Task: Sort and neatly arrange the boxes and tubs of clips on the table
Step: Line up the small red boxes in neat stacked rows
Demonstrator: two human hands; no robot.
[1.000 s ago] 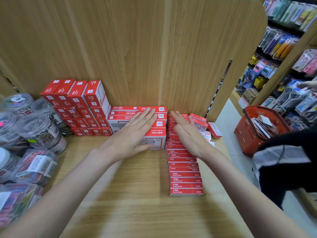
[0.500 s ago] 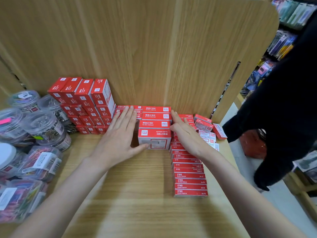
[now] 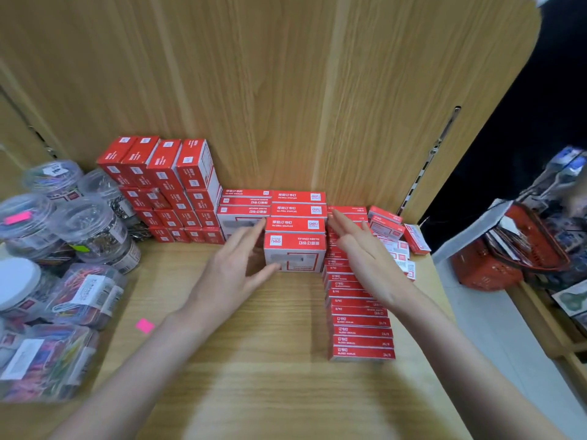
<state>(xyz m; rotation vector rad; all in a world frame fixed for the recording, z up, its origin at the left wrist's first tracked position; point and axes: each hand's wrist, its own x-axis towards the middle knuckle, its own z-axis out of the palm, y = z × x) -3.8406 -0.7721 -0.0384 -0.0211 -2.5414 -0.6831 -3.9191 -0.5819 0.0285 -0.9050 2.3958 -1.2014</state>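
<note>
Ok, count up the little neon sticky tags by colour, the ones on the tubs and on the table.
Pink: 2, the pink tag on a tub at far left, and the loose pink tag on the table
Yellow-green: 1, the yellow-green tag on the staple-filled tub
Total: 3

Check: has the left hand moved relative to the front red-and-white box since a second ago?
Yes. The left hand slid off the box top to the left side of the front box.
</note>
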